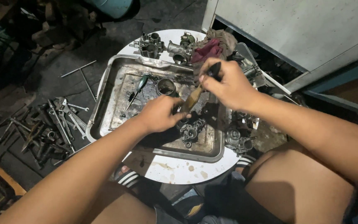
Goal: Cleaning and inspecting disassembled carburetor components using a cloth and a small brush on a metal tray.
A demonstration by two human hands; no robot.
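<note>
Two hands over metal tray (117, 89), right hand (226, 85) gripping brush (195, 96), left hand (159, 114) clutching dark part, wrenches (65, 118) aside.

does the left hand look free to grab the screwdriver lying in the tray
Probably not yet: the left hand is closed on a small part, though the green-handled screwdriver lies uncovered in the metal tray just beyond it.

A dull silver rectangular metal tray (104, 112), stained black with oily grime, sits on a round white tabletop (179, 170) marked with brownish spots. In the tray lies a green-handled screwdriver (141, 83). The wooden-handled brush (193, 97) is pale tan with a black grip end. Behind it, a crumpled maroon cloth rag (207, 49) sits beside grey metal carburettor bodies (150, 45). The sandals (128, 177) below are black with white stripes.
</note>
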